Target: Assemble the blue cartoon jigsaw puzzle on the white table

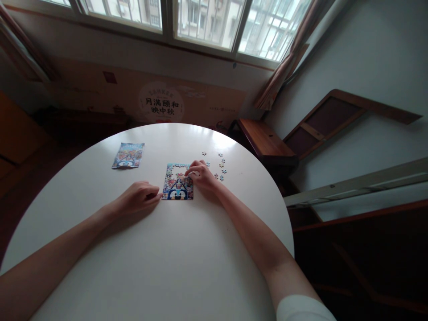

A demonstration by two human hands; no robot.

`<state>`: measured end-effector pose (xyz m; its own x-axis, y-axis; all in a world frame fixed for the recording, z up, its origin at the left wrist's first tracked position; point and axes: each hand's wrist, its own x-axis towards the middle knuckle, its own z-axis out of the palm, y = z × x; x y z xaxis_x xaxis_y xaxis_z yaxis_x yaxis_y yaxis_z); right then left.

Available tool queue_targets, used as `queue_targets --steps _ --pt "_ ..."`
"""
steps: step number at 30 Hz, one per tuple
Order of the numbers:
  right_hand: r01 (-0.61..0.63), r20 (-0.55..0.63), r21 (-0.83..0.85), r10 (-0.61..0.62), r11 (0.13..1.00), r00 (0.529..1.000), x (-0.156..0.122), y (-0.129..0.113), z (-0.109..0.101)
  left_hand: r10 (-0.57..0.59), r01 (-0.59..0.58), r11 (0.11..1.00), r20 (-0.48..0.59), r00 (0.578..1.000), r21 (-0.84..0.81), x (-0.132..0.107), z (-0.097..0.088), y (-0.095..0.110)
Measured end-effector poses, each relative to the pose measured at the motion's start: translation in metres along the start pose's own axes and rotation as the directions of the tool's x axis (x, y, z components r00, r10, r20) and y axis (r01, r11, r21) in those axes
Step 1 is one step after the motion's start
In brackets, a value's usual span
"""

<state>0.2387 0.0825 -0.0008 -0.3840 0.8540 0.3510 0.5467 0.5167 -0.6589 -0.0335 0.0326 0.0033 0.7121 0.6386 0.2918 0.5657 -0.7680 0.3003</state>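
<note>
A small colourful jigsaw puzzle (176, 185) lies flat near the middle of the round white table (174, 258). My right hand (200, 174) rests on the puzzle's upper right corner, fingers curled and pinched down on it; whether a piece is in them I cannot tell. My left hand (140, 196) lies on the table at the puzzle's left edge, fingers curled together, fingertips touching the edge. Several loose puzzle pieces (219, 167) are scattered just right of my right hand.
A printed picture sheet (128, 155) lies on the table at the far left. Beyond the table stand a cardboard box with printed characters (160, 104), a wooden stool (264, 140), wooden frames against the right wall (334, 120), and a window with curtains.
</note>
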Motion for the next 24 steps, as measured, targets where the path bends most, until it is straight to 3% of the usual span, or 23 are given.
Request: queue_targets --steps 24 --pt "0.020 0.013 -0.063 -0.020 0.998 1.000 -0.0002 0.0021 0.0031 -0.010 0.010 1.000 -0.012 1.000 -0.018 0.0005 0.0005 -0.0003"
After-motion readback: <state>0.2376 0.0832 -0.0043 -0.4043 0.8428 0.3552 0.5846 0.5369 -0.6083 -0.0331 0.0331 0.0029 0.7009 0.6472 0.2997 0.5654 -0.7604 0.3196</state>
